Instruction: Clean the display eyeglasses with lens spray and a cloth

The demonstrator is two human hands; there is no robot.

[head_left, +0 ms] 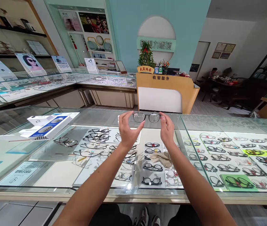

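A pair of dark-framed eyeglasses (pixel 146 117) is held up level above the far part of the glass display counter. My left hand (pixel 128 128) grips its left end, with the thumb stretched up near the left lens. At the other end my right hand (pixel 167 127) pinches the frame by the hinge. The lenses face away or toward me; I cannot tell which. Below my right wrist, a crumpled beige cloth (pixel 162 159) lies on the counter glass. Rows of spectacle frames (pixel 152 167) show beneath and around my forearms.
An open white and blue box (pixel 50 127) stands on the counter at the left, with several eyeglasses (pixel 98 136) near it. More frames fill the right display case (pixel 229 157). Beyond are a wooden cashier desk (pixel 166 94) and a seated person (pixel 212 72) far right.
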